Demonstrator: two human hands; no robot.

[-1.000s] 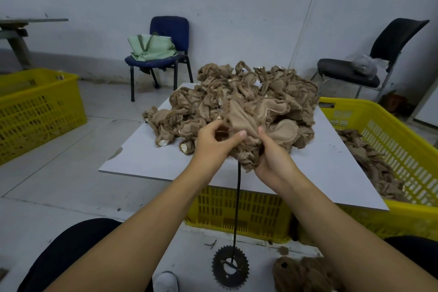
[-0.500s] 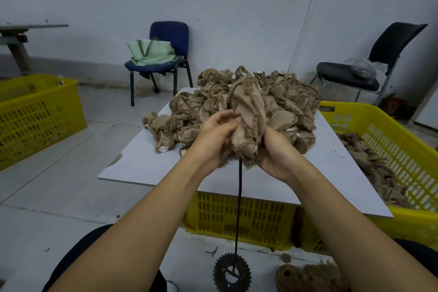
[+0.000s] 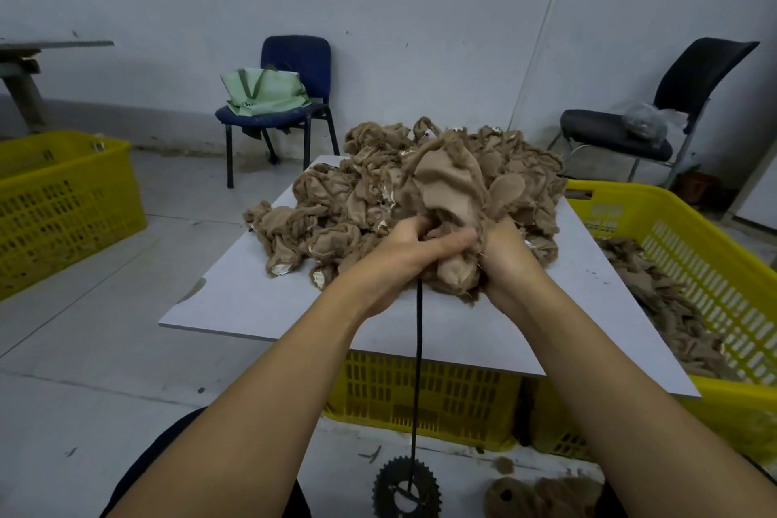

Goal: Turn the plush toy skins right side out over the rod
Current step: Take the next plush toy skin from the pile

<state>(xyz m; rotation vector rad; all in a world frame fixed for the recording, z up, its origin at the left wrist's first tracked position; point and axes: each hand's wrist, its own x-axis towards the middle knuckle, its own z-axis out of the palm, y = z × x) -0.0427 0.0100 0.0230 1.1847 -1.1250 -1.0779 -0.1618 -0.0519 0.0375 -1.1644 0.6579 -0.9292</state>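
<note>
Both hands — left hand [image 3: 403, 254] and right hand [image 3: 506, 261] — clutch one tan plush skin [image 3: 456, 198], fingers curled into its bunched fabric atop the thin black rod [image 3: 417, 357]. Behind the skin, a fuzzy, crumpled pile of skins [image 3: 336, 210] covers the white bench [image 3: 260, 299] — yellow slotted crates [image 3: 681, 265] alongside, grey wall beyond.
</note>
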